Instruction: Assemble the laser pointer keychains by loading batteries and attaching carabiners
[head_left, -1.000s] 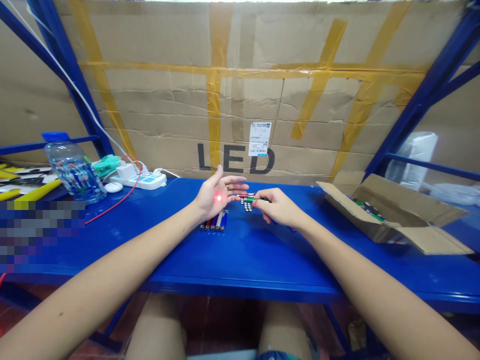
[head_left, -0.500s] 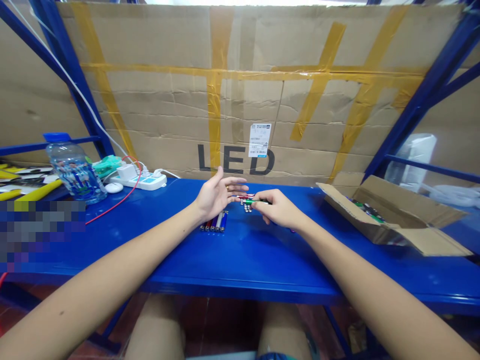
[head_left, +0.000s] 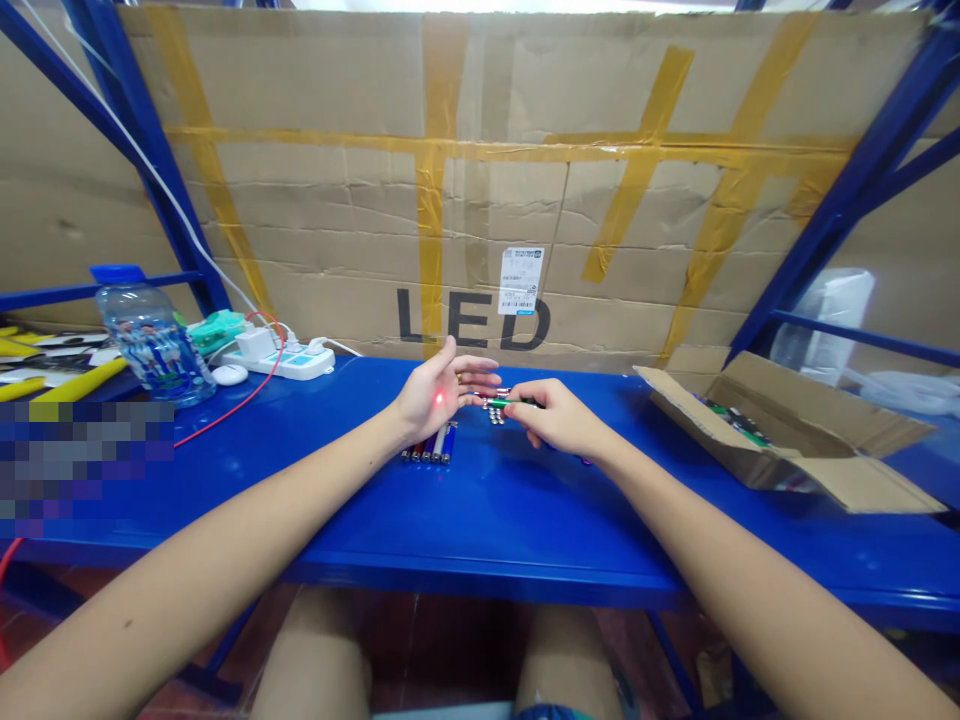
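My right hand (head_left: 559,415) pinches a slim green laser pointer (head_left: 504,403), its tip turned toward my other palm. My left hand (head_left: 431,392) is held up with fingers stretched out and nothing in it. A bright red dot (head_left: 439,399) glows on that palm. Below and beside my left hand, several pen-shaped pointers (head_left: 436,446) in dark, red, silver and blue lie in a row, partly hidden by the hand. Between my hands lie small round silver pieces (head_left: 496,417), too small to name surely. More pointers behind the green one are mostly covered.
An open cardboard box (head_left: 787,455) with several coloured pens inside stands at the right. To the left are a water bottle (head_left: 154,340), a power strip (head_left: 296,363), a white mouse-like object (head_left: 229,375) and a red cable (head_left: 240,405). Behind the blue table (head_left: 480,530) rises a large carton (head_left: 337,220).
A red light dot has appeared on my left palm. My left hand has shifted very slightly right. My right hand keeps its hold on the green laser pointer.
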